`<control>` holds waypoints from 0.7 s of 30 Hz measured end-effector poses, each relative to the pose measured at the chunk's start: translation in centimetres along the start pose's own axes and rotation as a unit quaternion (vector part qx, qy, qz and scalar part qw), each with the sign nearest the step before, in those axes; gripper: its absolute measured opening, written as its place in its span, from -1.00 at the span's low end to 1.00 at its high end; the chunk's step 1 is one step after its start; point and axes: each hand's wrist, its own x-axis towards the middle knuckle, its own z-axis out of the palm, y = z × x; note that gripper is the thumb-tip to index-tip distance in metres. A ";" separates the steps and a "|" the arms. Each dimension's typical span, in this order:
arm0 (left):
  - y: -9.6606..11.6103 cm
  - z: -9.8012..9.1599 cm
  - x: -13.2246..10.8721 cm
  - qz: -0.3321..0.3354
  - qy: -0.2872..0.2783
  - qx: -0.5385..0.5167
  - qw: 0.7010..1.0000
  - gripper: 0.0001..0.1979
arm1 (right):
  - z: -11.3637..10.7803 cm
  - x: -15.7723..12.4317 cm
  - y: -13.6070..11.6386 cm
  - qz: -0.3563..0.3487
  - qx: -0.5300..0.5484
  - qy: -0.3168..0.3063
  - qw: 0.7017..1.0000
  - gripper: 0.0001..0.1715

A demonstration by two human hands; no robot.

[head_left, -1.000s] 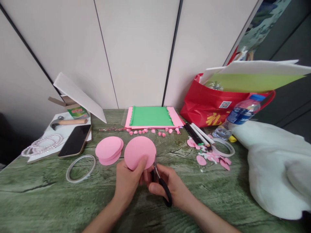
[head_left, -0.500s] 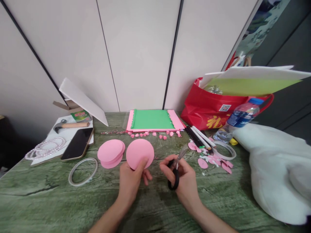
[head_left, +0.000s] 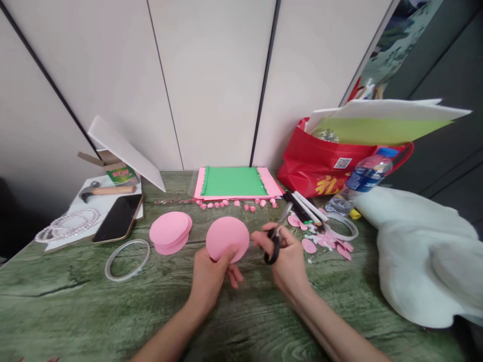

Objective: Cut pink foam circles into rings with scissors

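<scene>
A round pink paper disc (head_left: 228, 236) is pinched at its lower edge by my left hand (head_left: 213, 274), thumb on top and fingers beneath. My right hand (head_left: 289, 256) is closed around black-handled scissors (head_left: 276, 246), whose blades point up and away to the right. The scissors are apart from the disc, a short gap to its right. Left of the disc, a stack of similar pink paper circles (head_left: 169, 229) lies on the green wood-patterned table (head_left: 241, 322).
Behind are green and pink paper sheets (head_left: 234, 182) and a row of small pink pieces. To the right lie pink scraps (head_left: 309, 246), pens (head_left: 309, 206), tape (head_left: 349, 229), a bottle (head_left: 368, 176), a red bag (head_left: 309, 161) and a white plush (head_left: 411, 256). To the left are another tape roll (head_left: 109, 266), a phone (head_left: 118, 217) and a hammer (head_left: 109, 190).
My left hand has brought the pink disc a little to the right. My right hand has shifted slightly right and up with the scissors. The whole view has moved slightly.
</scene>
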 end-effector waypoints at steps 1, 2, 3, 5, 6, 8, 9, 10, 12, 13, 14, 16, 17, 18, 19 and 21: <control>0.1 -0.1 0.1 0.011 0.009 -0.004 1.000 -0.70 | -0.3 0.2 -0.3 -0.026 -0.010 0.023 0.999 -0.69; 0.2 -0.3 0.3 0.022 0.016 -0.011 1.000 -0.69 | -0.6 0.3 -0.6 -0.053 -0.021 0.029 0.998 -0.72; 0.4 -0.4 0.4 0.032 0.022 -0.020 0.999 -0.67 | -0.7 0.3 -0.9 -0.076 -0.027 0.019 0.997 -0.78; 0.6 -0.6 0.7 0.046 0.029 -0.038 0.998 -0.64 | -0.6 -0.1 -1.1 -0.086 -0.035 -0.023 0.995 -0.82; 0.7 -0.7 0.8 0.051 0.033 -0.046 0.997 -0.64 | -0.4 -0.4 -1.1 -0.075 -0.037 -0.045 0.996 -0.81; 0.7 -0.8 0.8 0.059 0.042 -0.052 0.996 -0.65 | 0.2 -1.1 -0.8 -0.032 -0.041 -0.080 0.995 -0.80; 0.6 -0.8 0.8 0.061 0.044 -0.048 0.996 -0.65 | 0.6 -1.4 -0.6 -0.012 -0.042 -0.098 0.994 -0.74; 0.6 -0.7 0.7 0.062 0.043 -0.040 0.996 -0.65 | 0.8 -1.6 -0.3 0.004 -0.039 -0.116 0.992 -0.68; 0.4 -0.5 0.5 0.059 0.031 -0.011 0.998 -0.64 | 1.0 -1.7 0.0 0.022 -0.031 -0.136 0.990 -0.64; 0.4 -0.4 0.4 0.055 0.021 0.007 0.998 -0.64 | 1.0 -1.6 0.1 0.025 -0.027 -0.133 0.990 -0.65; 0.4 -0.4 0.3 0.052 0.010 0.024 0.998 -0.64 | 0.9 -1.5 0.2 0.023 -0.023 -0.123 0.992 -0.65; 0.6 -0.2 0.0 0.043 -0.016 0.050 0.998 -0.66 | 0.5 -1.0 0.2 0.013 -0.016 -0.094 0.995 -0.66; 0.7 -0.2 0.0 0.039 -0.028 0.056 0.997 -0.68 | 0.3 -0.8 0.2 0.007 -0.014 -0.080 0.997 -0.65; 0.8 -0.2 -0.1 0.037 -0.036 0.055 0.997 -0.69 | 0.1 -0.6 0.1 0.004 -0.013 -0.073 0.997 -0.65; 0.9 -0.2 -0.1 0.036 -0.037 0.048 0.998 -0.69 | 0.0 -0.5 0.0 0.005 -0.013 -0.078 0.997 -0.65; 1.0 -0.3 0.1 0.040 -0.021 0.029 0.999 -0.68 | 0.0 -0.5 -0.1 0.022 -0.015 -0.130 0.991 -0.65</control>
